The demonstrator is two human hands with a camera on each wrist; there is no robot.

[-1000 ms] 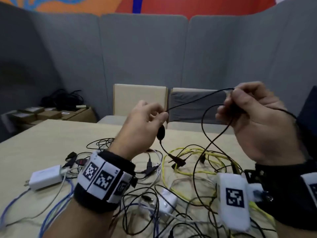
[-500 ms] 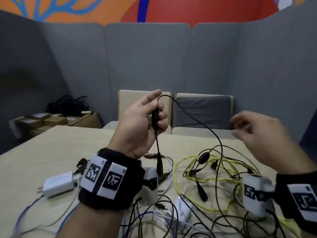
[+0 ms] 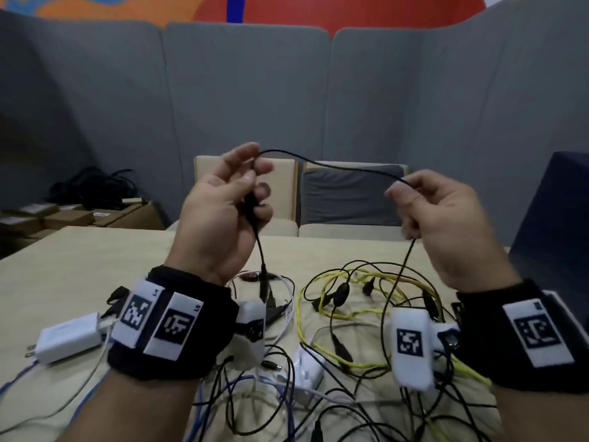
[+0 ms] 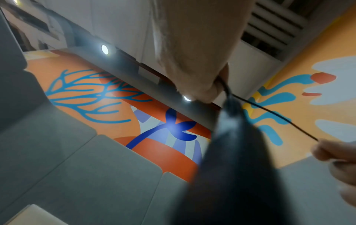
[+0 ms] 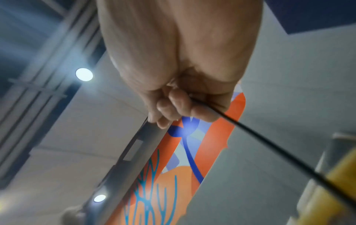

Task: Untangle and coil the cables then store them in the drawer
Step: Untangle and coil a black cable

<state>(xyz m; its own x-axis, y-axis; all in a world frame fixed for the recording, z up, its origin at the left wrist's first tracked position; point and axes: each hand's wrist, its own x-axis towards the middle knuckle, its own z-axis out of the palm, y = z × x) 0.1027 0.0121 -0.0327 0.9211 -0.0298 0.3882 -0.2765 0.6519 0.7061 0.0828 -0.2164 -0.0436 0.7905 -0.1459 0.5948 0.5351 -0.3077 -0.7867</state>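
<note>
Grey padded panels are backing a pale table [image 3: 63,250] in the head view, where the left hand [image 3: 223,215] and right hand [image 3: 446,224] are each pinching one thin black cable [image 3: 334,165] at frame centre, above the tangle.

Left wrist view: fingertips [image 4: 202,89] are gripping its thicker part.

Right wrist view: curled fingers [image 5: 173,106] are clamping it.

Untangling looks underway; next probably calls for drawing it free.
</note>
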